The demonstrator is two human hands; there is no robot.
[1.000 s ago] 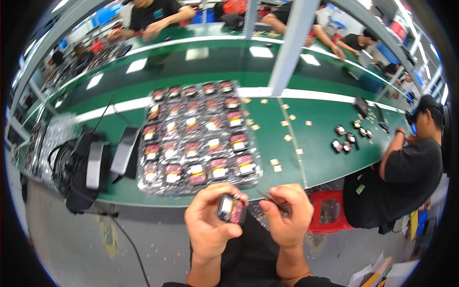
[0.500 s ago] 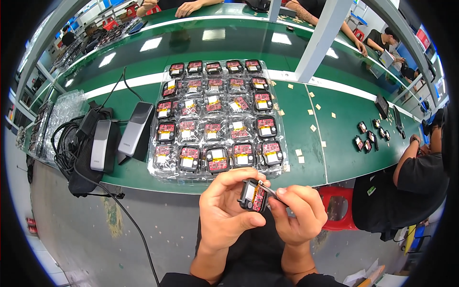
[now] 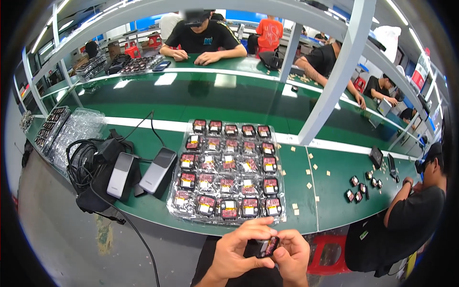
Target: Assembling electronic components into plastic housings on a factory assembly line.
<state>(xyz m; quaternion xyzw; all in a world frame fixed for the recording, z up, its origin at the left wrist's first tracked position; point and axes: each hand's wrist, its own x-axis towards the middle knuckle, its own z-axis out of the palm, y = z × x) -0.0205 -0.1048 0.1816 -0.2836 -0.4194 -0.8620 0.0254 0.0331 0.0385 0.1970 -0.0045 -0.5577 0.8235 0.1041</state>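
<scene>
My left hand [image 3: 234,249] curls round a small open smartwatch case [image 3: 269,247], thumb below and fingers above. The case is black, with a red circuit board and a pale block inside, and it is tilted. My right hand [image 3: 295,256] closes on the case's right side with thumb and fingers. No tweezers show now; the right palm is hidden. Just beyond my hands, on the green bench, lies a clear plastic tray [image 3: 283,191] with rows of similar cases, each showing a red board and a white-and-yellow part.
Two grey power banks [image 3: 158,171] and a coil of black cables [image 3: 80,155] lie left of the tray. Clear empty trays [image 3: 81,131] are stacked farther left. Small cream pieces [image 3: 309,185] and loose cases [image 3: 358,196] are scattered rightward. A metal post [image 3: 330,71] rises behind; co-workers sit across and at right.
The view has tipped up, so the bench sits lower in it. The tweezers in my right hand have gone from sight, and its fingers have moved onto the case.
</scene>
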